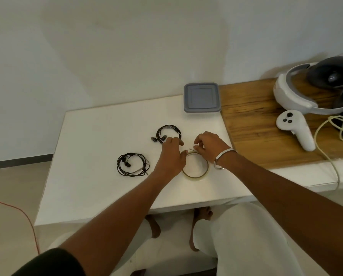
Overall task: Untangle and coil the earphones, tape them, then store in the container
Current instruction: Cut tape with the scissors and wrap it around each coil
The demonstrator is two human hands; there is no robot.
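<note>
Earphones: two black sets, both already coiled into rough rings; the far coil (pixel 168 134) lies just beyond your left hand, the near-left coil (pixel 132 164) sits apart on the left of the surface.
Step in hand: taping, as you seem to be working a strip free from the roll; neither coil is stored yet.
Surface (pixel 99 148): smooth, matte white top; a wood-grain board adjoins it on the right.
Container (pixel 201 100): square with rounded corners, grey lid on, at the far edge, well apart from both coils.
Tape roll (pixel 195 165): a thin, translucent yellowish ring lying flat between your wrists.
Left hand (pixel 171 154): palm down, resting on the roll's left rim, fingers reaching toward the far coil; I cannot tell whether they touch it.
Right hand (pixel 208 145): fingertips pinched together at the roll's far edge, apparently on the tape end, though the strip is too thin to be sure.
Next move: you need a short strip pulled and torn, then wrapped round the thin, springy cord so the loops don't spread.
Later: the lid must come off first.
</note>
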